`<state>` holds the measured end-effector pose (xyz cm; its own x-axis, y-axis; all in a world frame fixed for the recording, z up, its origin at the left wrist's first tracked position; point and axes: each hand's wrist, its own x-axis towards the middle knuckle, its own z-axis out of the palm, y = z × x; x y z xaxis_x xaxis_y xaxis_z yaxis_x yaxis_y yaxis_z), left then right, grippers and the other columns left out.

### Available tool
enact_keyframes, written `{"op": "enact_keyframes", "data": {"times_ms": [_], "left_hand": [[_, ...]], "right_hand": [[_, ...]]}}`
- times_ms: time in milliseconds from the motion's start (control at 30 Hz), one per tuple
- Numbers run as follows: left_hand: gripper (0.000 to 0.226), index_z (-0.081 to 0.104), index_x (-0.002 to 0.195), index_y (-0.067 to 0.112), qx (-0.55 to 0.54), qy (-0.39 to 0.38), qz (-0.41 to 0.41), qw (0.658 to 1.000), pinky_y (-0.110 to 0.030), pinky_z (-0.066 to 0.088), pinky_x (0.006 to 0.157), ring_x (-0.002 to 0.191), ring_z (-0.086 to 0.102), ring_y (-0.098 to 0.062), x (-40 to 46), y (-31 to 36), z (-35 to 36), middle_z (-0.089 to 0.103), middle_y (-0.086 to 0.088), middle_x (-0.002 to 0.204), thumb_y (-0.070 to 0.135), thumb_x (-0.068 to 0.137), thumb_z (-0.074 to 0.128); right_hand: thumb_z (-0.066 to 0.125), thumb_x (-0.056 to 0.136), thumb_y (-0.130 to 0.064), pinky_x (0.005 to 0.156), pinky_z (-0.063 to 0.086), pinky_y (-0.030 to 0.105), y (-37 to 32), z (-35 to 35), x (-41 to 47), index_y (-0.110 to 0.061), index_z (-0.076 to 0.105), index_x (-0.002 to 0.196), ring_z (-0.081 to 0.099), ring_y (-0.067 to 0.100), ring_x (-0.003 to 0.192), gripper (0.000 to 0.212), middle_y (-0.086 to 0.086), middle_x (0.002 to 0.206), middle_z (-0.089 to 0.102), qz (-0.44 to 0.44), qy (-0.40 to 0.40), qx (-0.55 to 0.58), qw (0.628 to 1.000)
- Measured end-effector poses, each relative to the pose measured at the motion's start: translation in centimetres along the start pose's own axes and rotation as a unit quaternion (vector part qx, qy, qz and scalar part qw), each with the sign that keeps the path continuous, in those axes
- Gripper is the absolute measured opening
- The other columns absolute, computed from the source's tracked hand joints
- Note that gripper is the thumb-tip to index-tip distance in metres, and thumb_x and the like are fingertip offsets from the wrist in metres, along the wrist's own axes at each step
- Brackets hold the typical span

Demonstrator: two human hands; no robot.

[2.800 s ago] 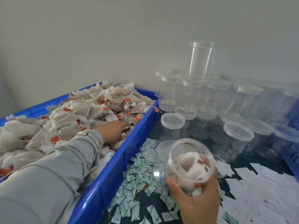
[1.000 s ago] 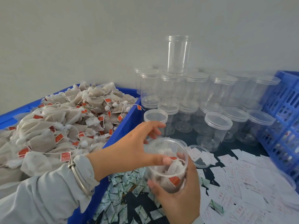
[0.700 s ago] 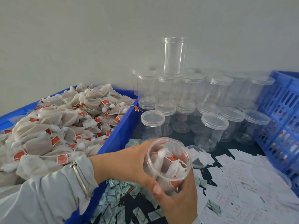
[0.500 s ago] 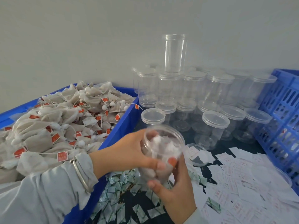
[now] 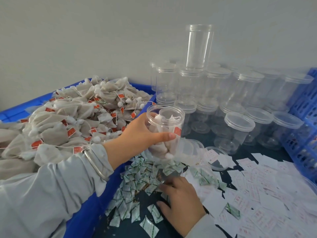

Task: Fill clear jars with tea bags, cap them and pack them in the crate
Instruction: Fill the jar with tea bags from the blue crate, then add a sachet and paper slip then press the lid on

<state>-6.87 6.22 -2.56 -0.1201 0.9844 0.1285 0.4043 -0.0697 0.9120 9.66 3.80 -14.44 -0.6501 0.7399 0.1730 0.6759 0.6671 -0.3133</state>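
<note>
- Clear plastic jar (image 5: 165, 129), round and uncapped, is held upright above the table in the left hand (image 5: 140, 136), whose fingers and thumb are wrapped round its wall. It is partly filled with white tea bags, one red tag showing through the side.
- Nearest the viewer, the right hand (image 5: 181, 198) rests low among small green-and-white sachets (image 5: 137, 179) spread on the dark table (image 5: 257, 152). Its fingertips are blurred, so whether they pinch a sachet cannot be told.
- To the right of that hand lie scattered white paper slips with red print (image 5: 267, 191).
- Just beyond the held jar, loose clear round lids (image 5: 217, 157) lie flat on the table.
- To the left of the left hand, a blue plastic tub (image 5: 96, 201) is heaped with beige mesh tea bags with red tags (image 5: 68, 122), so plenty of stock remains.
- Farther back stand many empty clear jars with lids resting on them (image 5: 239, 131), stacked in rows against the wall.
- At the far right, a blue slatted crate (image 5: 305, 117) shows only partly; no packed jars can be seen in it.
- Judged from this, the current jar is mid-fill and not yet capped, and most jars remain to be filled and packed.
</note>
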Motion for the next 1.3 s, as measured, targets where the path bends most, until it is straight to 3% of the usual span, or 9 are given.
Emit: {"op": "enact_keyframes", "data": {"times_ms": [100, 233, 333, 400, 500, 633, 833, 1067, 1300], "left_hand": [[0.07, 0.053, 0.087, 0.045, 0.01, -0.009, -0.005, 1.0, -0.027, 0.05, 0.081, 0.077, 0.063, 0.005, -0.2, 0.2, 0.2, 0.068, 0.025, 0.076, 0.071, 0.026, 0.073], [0.07, 0.048, 0.089, 0.048, 0.029, -0.009, -0.006, 1.0, -0.028, 0.049, 0.087, 0.09, 0.06, -0.001, -0.4, 0.3, 0.2, 0.065, 0.019, 0.085, 0.072, 0.027, 0.071], [0.07, 0.045, 0.089, 0.049, 0.036, -0.014, -0.009, 0.999, -0.026, 0.047, 0.085, 0.092, 0.057, 0.0, -0.5, 0.4, 0.2, 0.061, 0.021, 0.091, 0.072, 0.028, 0.07], [0.071, 0.045, 0.089, 0.048, 0.039, -0.016, -0.012, 0.999, -0.023, 0.046, 0.083, 0.093, 0.056, 0.002, -0.6, 0.5, 0.2, 0.06, 0.022, 0.093, 0.071, 0.027, 0.07], [0.08, 0.045, 0.098, 0.045, 0.046, -0.016, -0.016, 0.999, -0.024, 0.046, 0.085, 0.096, 0.055, -0.001, -0.5, 0.5, 0.2, 0.057, 0.021, 0.097, 0.071, 0.028, 0.07], [0.1, 0.041, 0.118, 0.038, 0.062, -0.019, -0.017, 0.998, -0.028, 0.046, 0.091, 0.102, 0.056, -0.007, -0.6, 0.4, 0.2, 0.056, 0.018, 0.1, 0.072, 0.028, 0.07], [0.071, 0.043, 0.09, 0.048, 0.055, -0.031, -0.03, 0.998, -0.013, 0.041, 0.073, 0.095, 0.055, 0.003, -0.6, 0.3, 0.1, 0.057, 0.023, 0.098, 0.072, 0.03, 0.071], [0.094, 0.05, 0.118, 0.035, 0.082, -0.048, -0.019, 0.995, -0.015, 0.044, 0.077, 0.095, 0.057, 0.002, -0.2, -0.4, 0.2, 0.062, 0.019, 0.101, 0.071, 0.034, 0.075], [0.112, 0.04, 0.135, 0.031, 0.125, -0.097, -0.005, 0.987, -0.012, 0.042, 0.079, 0.106, 0.054, 0.0, -0.5, -0.2, 0.7, 0.057, 0.019, 0.116, 0.07, 0.035, 0.071]], "right_hand": [[0.069, 0.082, -0.034, 0.093, 0.036, 0.015, -0.1, -0.3, 0.2, -0.029, 0.069, 0.114, 0.049, 0.015, 0.114, 0.032, -0.008, 0.118, 0.056, 0.002, 0.068, -0.024, 0.997], [0.055, 0.092, -0.019, 0.098, 0.029, 0.014, 0.7, 0.3, 0.2, -0.017, 0.067, 0.118, 0.043, 0.018, 0.121, 0.029, -0.002, 0.126, 0.053, 0.023, 0.059, 0.023, 0.998], [0.071, 0.071, 0.004, 0.081, 0.048, 0.021, 1.2, 0.1, 0.2, -0.004, 0.077, 0.086, 0.065, 0.029, 0.092, 0.018, 0.009, 0.094, 0.069, 0.043, 0.086, 0.014, 0.995], [0.068, 0.072, 0.008, 0.081, 0.047, 0.022, 1.2, 0.0, 0.1, -0.002, 0.076, 0.087, 0.065, 0.029, 0.091, 0.02, 0.01, 0.094, 0.069, 0.056, 0.102, 0.033, 0.993], [0.066, 0.077, 0.006, 0.084, 0.037, 0.01, 1.2, -0.2, 0.1, -0.005, 0.073, 0.102, 0.062, 0.019, 0.101, 0.029, 0.005, 0.107, 0.065, 0.066, 0.129, 0.055, 0.988], [0.089, 0.047, 0.007, 0.074, 0.044, 0.011, 1.0, -0.6, 0.2, -0.005, 0.076, 0.083, 0.068, 0.011, 0.072, 0.04, 0.003, 0.082, 0.071, 0.083, 0.24, 0.089, 0.963], [0.081, 0.061, 0.012, 0.073, 0.037, -0.006, 1.6, -0.4, 0.4, -0.01, 0.077, 0.074, 0.055, -0.01, 0.087, 0.025, -0.008, 0.081, 0.064, 0.103, 0.304, 0.201, 0.925], [0.085, 0.058, 0.003, 0.079, 0.03, 0.0, 2.2, -2.2, 0.2, -0.015, 0.076, 0.071, 0.043, 0.008, 0.079, 0.024, -0.008, 0.074, 0.06, 0.127, 0.415, 0.116, 0.893], [0.071, 0.074, -0.026, 0.059, 0.042, 0.002, 1.4, -8.6, 0.5, -0.035, 0.064, 0.082, 0.058, -0.002, 0.065, 0.014, -0.02, 0.068, 0.063, 0.11, 0.533, 0.258, 0.798]]}}
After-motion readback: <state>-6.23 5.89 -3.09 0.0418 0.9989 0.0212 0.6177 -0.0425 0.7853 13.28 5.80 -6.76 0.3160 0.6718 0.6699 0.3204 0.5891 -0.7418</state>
